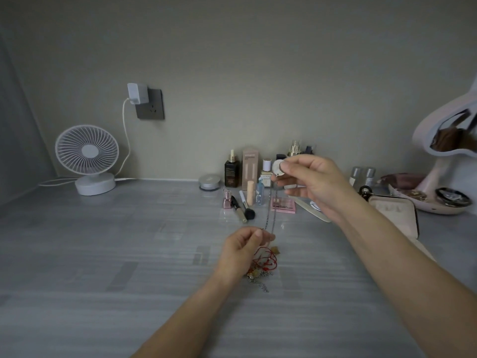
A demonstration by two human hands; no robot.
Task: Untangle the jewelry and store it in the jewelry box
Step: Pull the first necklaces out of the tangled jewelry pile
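My right hand (pixel 313 186) is raised over the desk and pinches a round white pendant (pixel 278 167) between thumb and fingers. A thin silver chain (pixel 271 218) runs down from the pendant to my left hand (pixel 244 250), which pinches its lower end. Under my left hand lies a tangle of jewelry (pixel 264 264) with red cord, beads and a silver chain on the desk. The pink jewelry box (pixel 398 215) stands open at the right, partly hidden behind my right forearm.
Cosmetic bottles (pixel 232 171), a brush (pixel 241 209), a pink palette (pixel 283 205) and a round compact (pixel 210 181) crowd the back middle. A white fan (pixel 87 158) stands back left, its cable running to a wall charger. A mirror stand with tray (pixel 438 195) fills the right.
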